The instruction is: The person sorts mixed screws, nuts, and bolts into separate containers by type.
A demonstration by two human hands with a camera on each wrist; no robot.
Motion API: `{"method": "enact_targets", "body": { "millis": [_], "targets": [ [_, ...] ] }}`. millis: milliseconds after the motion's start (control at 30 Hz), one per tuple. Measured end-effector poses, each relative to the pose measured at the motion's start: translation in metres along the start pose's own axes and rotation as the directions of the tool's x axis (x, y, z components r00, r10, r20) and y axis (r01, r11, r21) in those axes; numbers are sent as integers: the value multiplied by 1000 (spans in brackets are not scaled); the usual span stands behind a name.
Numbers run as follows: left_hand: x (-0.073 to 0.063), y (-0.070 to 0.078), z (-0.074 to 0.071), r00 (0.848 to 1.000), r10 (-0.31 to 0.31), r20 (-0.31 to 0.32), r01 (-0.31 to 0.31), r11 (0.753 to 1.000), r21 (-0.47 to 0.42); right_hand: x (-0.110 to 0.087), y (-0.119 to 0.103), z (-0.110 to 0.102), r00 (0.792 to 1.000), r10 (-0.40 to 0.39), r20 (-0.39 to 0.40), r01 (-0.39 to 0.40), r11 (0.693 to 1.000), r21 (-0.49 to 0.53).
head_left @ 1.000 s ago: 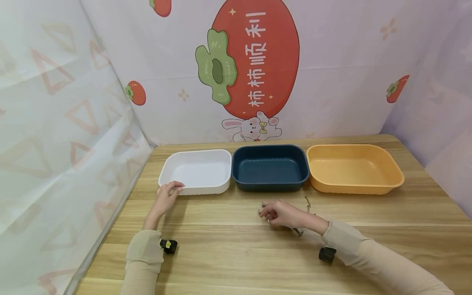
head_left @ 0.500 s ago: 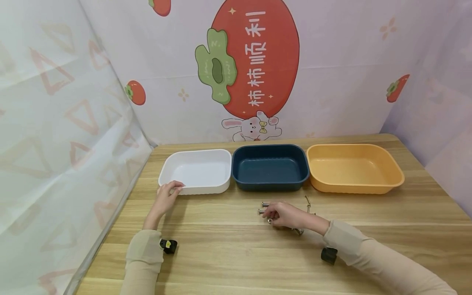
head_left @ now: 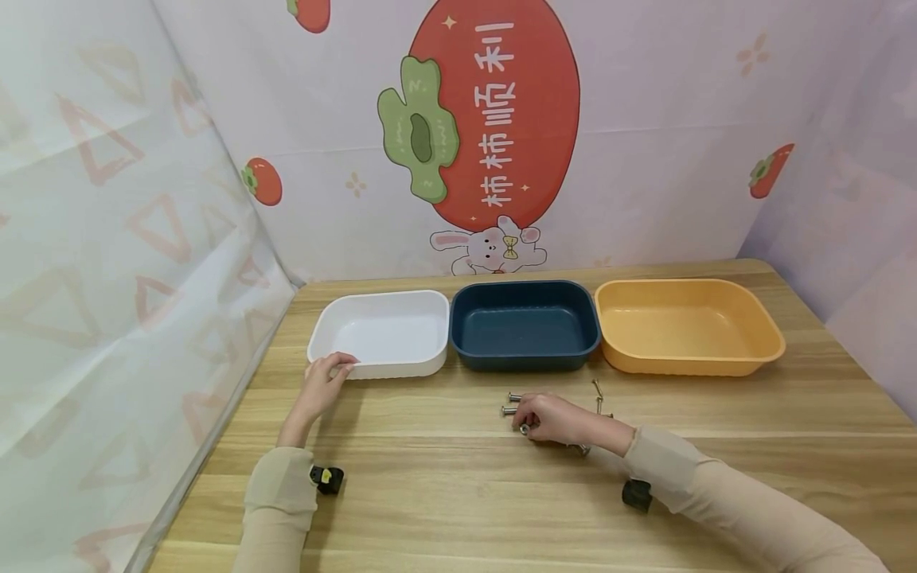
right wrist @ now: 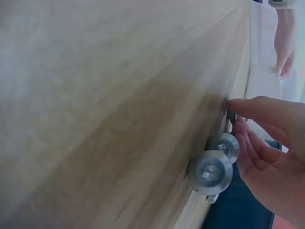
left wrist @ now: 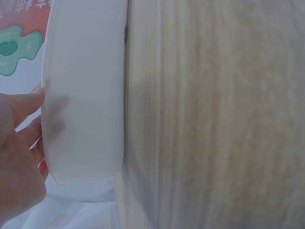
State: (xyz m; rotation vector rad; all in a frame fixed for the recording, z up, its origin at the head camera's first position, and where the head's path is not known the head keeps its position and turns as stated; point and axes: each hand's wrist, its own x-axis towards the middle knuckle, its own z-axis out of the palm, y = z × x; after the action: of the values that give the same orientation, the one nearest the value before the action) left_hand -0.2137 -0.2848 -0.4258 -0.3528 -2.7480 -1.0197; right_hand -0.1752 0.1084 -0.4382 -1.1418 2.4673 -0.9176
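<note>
My left hand [head_left: 325, 386] grips the near rim of a white plastic bin [head_left: 401, 370] at the left. In the left wrist view the thumb lies over the bin's rim [left wrist: 50, 71], with the other fingers beside it. My right hand [head_left: 555, 418] is low over the table among loose hardware. Its thumb and fingers pinch a small metal fastener [head_left: 524, 430], whose round end shows a dark centre; I cannot tell its exact kind. Two bolts with wide socket heads [right wrist: 209, 172] lie close to that hand in the right wrist view. Left of the fingers lie two silver bolts [head_left: 507, 411].
A dark blue bin [head_left: 526, 362] stands beside the white one, and a yellow bin [head_left: 688, 366] stands at the right. Thin brass-coloured screws [head_left: 598, 390] lie behind the right wrist. A printed cloth [head_left: 322, 215] hangs behind the wooden table [head_left: 430, 493].
My right fingers have drawn back slightly right from the left bolts and closed on the small fastener, whose round end now shows. My left hand stays on the white bin.
</note>
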Motion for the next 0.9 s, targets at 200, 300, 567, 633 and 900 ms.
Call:
{"method": "enact_targets", "body": {
  "millis": [200, 300, 567, 633, 900],
  "targets": [
    [0, 0, -1, 1000, 4, 0, -4, 1000, -5, 1, 0, 0, 1000, -17, 0, 17, 1000, -23],
    [0, 0, -1, 1000, 2, 7, -2, 1000, -12, 1, 1, 0, 1000, -17, 1, 17, 1000, -26],
    [0, -1, -1, 1000, -4, 10, 4, 1000, -10, 2, 1, 1, 1000, -4, 10, 4, 1000, -12],
    [0, -1, -1, 1000, 1, 6, -1, 1000, -5, 2, 1, 1, 1000, -1, 11, 1, 1000, -8],
    [-1, -2, -1, 1000, 5, 1, -5, 1000, -11, 4, -2, 0, 1000, 15, 5, -15, 1000, 14]
  ]
}}
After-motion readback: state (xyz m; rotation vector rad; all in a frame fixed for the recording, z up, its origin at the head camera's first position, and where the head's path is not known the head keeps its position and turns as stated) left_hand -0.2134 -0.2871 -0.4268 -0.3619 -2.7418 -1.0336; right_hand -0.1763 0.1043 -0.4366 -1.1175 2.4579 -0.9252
